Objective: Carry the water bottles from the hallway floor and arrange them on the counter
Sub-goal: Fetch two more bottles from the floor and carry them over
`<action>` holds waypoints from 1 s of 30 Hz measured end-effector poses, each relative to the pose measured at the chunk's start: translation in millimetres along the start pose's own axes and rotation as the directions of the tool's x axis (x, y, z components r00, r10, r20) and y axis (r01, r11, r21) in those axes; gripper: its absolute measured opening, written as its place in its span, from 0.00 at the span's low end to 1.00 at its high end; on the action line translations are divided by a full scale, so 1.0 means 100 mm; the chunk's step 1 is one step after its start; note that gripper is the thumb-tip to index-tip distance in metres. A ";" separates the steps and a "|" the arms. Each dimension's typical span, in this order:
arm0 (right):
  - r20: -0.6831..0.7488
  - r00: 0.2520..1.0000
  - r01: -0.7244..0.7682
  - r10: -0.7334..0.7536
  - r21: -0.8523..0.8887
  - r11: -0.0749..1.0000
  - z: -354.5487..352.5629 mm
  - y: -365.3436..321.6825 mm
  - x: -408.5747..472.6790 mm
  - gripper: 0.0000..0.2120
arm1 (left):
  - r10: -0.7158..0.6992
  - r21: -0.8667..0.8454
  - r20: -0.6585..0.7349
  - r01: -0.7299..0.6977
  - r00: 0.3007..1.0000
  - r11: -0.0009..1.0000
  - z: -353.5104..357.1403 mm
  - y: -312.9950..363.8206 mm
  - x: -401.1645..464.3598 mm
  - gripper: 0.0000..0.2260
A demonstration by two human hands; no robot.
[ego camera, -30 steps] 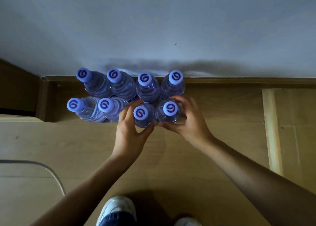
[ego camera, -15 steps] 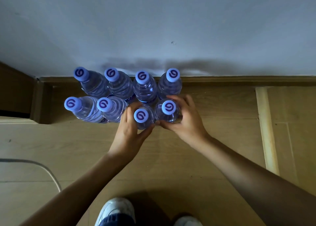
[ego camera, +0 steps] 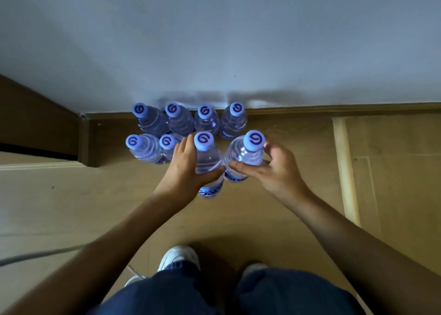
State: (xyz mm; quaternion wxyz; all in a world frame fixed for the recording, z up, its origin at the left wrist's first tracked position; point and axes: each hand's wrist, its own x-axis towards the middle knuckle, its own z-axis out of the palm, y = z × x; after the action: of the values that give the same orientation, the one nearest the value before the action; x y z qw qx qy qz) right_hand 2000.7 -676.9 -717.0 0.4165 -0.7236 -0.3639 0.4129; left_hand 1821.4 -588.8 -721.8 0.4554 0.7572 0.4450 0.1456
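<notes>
Several clear water bottles with blue caps stand on the wooden hallway floor against the wall; a back row (ego camera: 181,121) and two more at the front left (ego camera: 143,147). My left hand (ego camera: 183,174) grips one bottle (ego camera: 207,157) around its body, lifted off the floor. My right hand (ego camera: 274,171) grips a second bottle (ego camera: 245,157), also raised and tilted slightly right. The two held bottles touch side by side. No counter is in view.
A pale wall (ego camera: 214,40) rises behind the bottles above a brown skirting board (ego camera: 334,108). A dark door frame (ego camera: 83,142) stands at the left. A grey cable (ego camera: 35,257) crosses the floor at lower left. My white shoes (ego camera: 179,257) are below.
Both hands have lifted their two front bottles up off the floor and toward me; the caps now sit higher and nearer. The other bottles have not moved.
</notes>
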 end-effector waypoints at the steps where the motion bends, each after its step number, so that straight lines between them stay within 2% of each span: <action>1: 0.011 1.000 -0.012 0.012 -0.006 1.000 -0.06 -0.21 -0.08 0.15 | 0.009 -0.015 -0.003 -0.009 1.000 1.000 -0.13 0.17 -0.04 0.25; 4: 0.045 0.999 -0.030 0.029 0.007 1.000 -0.22 -0.90 -0.31 0.13 | 0.020 -0.032 0.008 -0.020 1.000 0.999 -0.59 0.68 -0.19 0.24; 9: 0.095 0.995 -0.012 0.005 0.068 0.998 -0.40 -2.20 -0.70 0.14 | 0.006 -0.086 0.006 -0.005 1.000 0.996 -1.53 1.62 -0.55 0.28; 12: 0.128 0.992 -0.009 -0.002 0.090 0.996 -0.48 -3.02 -0.93 0.15 | 0.001 -0.101 -0.049 -0.005 0.999 0.995 -2.15 2.23 -0.81 0.27; 16: 0.131 0.988 0.071 -0.085 0.113 0.991 -0.44 -4.16 -1.26 0.26 | -0.079 -0.100 -0.144 0.064 0.986 0.993 -3.02 2.96 -1.26 0.27; 18: 0.159 0.978 0.123 -0.134 0.079 0.989 -0.40 -4.62 -1.39 0.23 | -0.097 -0.081 -0.210 0.081 0.973 0.993 -3.40 3.23 -1.47 0.24; 23: 0.289 0.920 0.270 -0.265 0.025 0.963 -0.18 -5.69 -1.73 0.20 | -0.143 -0.113 -0.382 0.108 0.913 0.988 -4.21 3.73 -2.08 0.21; 30: 0.490 0.784 0.386 -0.380 0.095 0.918 0.27 -6.81 -2.31 0.17 | -0.220 -0.159 -0.588 0.156 0.778 0.975 -5.10 4.21 -3.09 0.26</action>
State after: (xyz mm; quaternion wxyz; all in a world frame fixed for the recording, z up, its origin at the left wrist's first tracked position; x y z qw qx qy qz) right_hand 1760.8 -605.9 -42.6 0.3794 -0.5053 -0.6001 0.4906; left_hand 1556.5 -632.2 -43.1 0.3403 0.5993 0.6319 0.3547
